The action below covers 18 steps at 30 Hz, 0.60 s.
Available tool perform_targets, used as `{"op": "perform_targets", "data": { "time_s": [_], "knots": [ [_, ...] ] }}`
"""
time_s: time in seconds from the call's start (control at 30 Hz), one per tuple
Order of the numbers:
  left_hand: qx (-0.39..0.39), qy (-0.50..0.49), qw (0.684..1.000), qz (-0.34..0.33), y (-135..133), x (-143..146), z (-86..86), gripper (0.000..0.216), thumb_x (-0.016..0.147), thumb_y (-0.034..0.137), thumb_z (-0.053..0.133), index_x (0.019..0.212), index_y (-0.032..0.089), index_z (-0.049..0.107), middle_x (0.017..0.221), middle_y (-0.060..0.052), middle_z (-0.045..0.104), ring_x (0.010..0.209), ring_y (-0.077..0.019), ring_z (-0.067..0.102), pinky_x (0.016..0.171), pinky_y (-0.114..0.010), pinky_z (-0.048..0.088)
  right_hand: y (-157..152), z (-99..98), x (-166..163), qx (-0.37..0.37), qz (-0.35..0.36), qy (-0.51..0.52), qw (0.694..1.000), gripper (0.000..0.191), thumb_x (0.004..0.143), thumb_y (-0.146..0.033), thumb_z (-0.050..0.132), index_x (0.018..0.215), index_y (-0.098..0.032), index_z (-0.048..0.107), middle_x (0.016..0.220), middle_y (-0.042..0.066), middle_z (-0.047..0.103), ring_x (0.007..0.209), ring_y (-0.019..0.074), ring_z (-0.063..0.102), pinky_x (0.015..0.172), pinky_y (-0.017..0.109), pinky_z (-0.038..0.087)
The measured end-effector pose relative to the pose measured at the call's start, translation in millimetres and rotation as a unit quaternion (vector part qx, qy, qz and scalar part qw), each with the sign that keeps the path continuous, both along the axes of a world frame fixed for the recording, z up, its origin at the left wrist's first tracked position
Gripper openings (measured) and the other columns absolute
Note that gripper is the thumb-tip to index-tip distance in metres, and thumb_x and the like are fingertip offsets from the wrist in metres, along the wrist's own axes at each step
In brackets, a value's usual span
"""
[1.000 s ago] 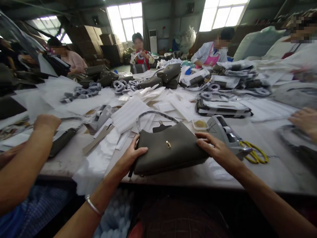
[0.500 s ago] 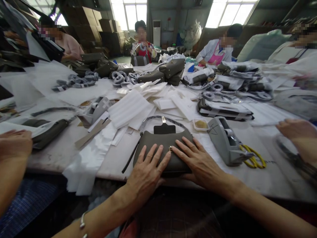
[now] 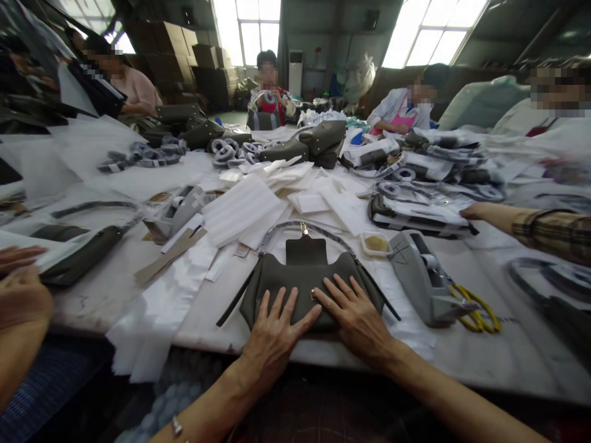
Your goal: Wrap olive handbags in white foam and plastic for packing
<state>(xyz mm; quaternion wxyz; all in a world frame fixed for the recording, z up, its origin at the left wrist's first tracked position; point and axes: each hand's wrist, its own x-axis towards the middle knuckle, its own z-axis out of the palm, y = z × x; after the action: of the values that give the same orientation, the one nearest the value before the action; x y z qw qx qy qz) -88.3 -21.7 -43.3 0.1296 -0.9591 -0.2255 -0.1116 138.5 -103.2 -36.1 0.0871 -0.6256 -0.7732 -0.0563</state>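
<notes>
Handbag [image 3: 277, 277], dark olive, one: lying at the near edge of the tabletop, front panel up, beneath both hands.
Tabletop [image 3: 198, 326], one: pale, running across the full width, loaded toward the far side.
Foam sheets [image 3: 244, 209], white, quantity: heaped loosely just beyond the handbag.
Wrapped bag [image 3: 425, 216], one: lying beyond and to the right, partly covered in white sheeting.
Tape dispenser [image 3: 418, 280], grey, one: standing to the right of the handbag, apart from it.
Hands, pair: left hand [image 3: 272, 335] and right hand [image 3: 364, 323] set palm down on the front panel, fingers spread and extended, fingertips pointing away from the wearer; left thumb near the right index finger.
Handle [image 3: 277, 227], wrapped: arched behind the handbag.
Flap [image 3: 305, 252], dark: turned back toward the handle, metal plate [image 3: 304, 229] at its end.
Yellow loops [image 3: 478, 319]: beside the tape dispenser, probably scissor handles, the rest obscured.
Tub [image 3: 375, 245], small, yellowish contents: near the dispenser.
Turn-lock [image 3: 313, 295], gold-toned: at the right index fingertip.
</notes>
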Motion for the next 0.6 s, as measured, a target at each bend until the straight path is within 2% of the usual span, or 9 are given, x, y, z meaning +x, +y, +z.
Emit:
{"op": "perform_targets", "data": {
  "time_s": [0.1, 0.2, 0.27, 0.33, 0.43, 0.5, 0.6],
  "knots": [
    [0.010, -0.020, 1.000, -0.003, -1, 7, -4.8, 0.075, 0.095, 0.039, 0.056, 0.155, 0.042, 0.012, 0.148, -0.016, 0.047, 0.133, -0.0396, 0.048, 0.104, -0.064, 0.037, 2, 12.9, -7, -0.061, 0.011, 0.059, 0.996, 0.080, 0.083, -0.041, 0.069, 0.152, -0.022, 0.034, 0.156, 0.014, 0.037, 0.145, 0.0374, 0.028, 0.117, 0.066, 0.018],
    [0.001, -0.049, 0.999, -0.009, -1, 22, -10.4, 0.074, 0.093, 0.058, 0.052, 0.155, 0.041, 0.016, 0.142, -0.015, 0.054, 0.129, -0.0398, 0.051, 0.102, -0.065, 0.037, 17, 41.7, -6, -0.161, 0.031, 0.119, 0.979, 0.088, 0.079, -0.050, 0.072, 0.153, -0.021, 0.034, 0.156, 0.015, 0.036, 0.146, 0.0387, 0.025, 0.117, 0.068, 0.014],
    [0.008, -0.064, 0.998, -0.013, -2, 30, -16.4, 0.079, 0.089, 0.067, 0.051, 0.155, 0.039, 0.018, 0.139, -0.016, 0.056, 0.129, -0.0394, 0.051, 0.102, -0.064, 0.036, 34, 63.3, 4, -0.239, 0.061, 0.178, 0.953, 0.080, 0.078, -0.052, 0.073, 0.148, -0.026, 0.043, 0.150, 0.012, 0.046, 0.143, 0.0369, 0.033, 0.117, 0.062, 0.022],
    [0.033, -0.086, 0.996, -0.015, -2, 32, -23.6, 0.088, 0.082, 0.074, 0.054, 0.155, 0.037, 0.022, 0.143, -0.016, 0.053, 0.131, -0.0388, 0.048, 0.106, -0.063, 0.032, 56, 80.5, 22, -0.275, 0.058, 0.254, 0.926, 0.062, 0.082, -0.051, 0.069, 0.138, -0.029, 0.056, 0.138, 0.007, 0.060, 0.131, 0.0309, 0.052, 0.112, 0.048, 0.038],
    [0.083, -0.139, 0.987, -0.026, 0, 30, -32.9, 0.096, 0.073, 0.083, 0.053, 0.153, 0.034, 0.031, 0.145, -0.016, 0.050, 0.132, -0.0374, 0.047, 0.113, -0.060, 0.022, 96, 94.3, 49, -0.194, -0.035, 0.321, 0.926, 0.041, 0.088, -0.041, 0.061, 0.125, -0.024, 0.067, 0.123, 0.005, 0.070, 0.111, 0.0238, 0.066, 0.098, 0.035, 0.051],
    [0.113, -0.172, 0.978, -0.035, 3, 30, -35.6, 0.094, 0.074, 0.085, 0.048, 0.151, 0.033, 0.036, 0.138, -0.015, 0.057, 0.129, -0.0361, 0.051, 0.117, -0.059, 0.015, 123, 97.9, 61, -0.127, -0.071, 0.317, 0.937, 0.038, 0.089, -0.036, 0.058, 0.122, -0.020, 0.068, 0.121, 0.007, 0.071, 0.110, 0.0235, 0.066, 0.098, 0.035, 0.050],
    [0.143, -0.198, 0.969, -0.045, 6, 33, -36.3, 0.085, 0.080, 0.083, 0.040, 0.148, 0.032, 0.042, 0.126, -0.014, 0.065, 0.123, -0.0337, 0.056, 0.119, -0.059, 0.013, 163, 98.2, 72, -0.075, -0.073, 0.247, 0.963, 0.040, 0.091, -0.037, 0.057, 0.126, -0.019, 0.065, 0.125, 0.009, 0.068, 0.117, 0.0250, 0.062, 0.103, 0.038, 0.046]
  ]
}}
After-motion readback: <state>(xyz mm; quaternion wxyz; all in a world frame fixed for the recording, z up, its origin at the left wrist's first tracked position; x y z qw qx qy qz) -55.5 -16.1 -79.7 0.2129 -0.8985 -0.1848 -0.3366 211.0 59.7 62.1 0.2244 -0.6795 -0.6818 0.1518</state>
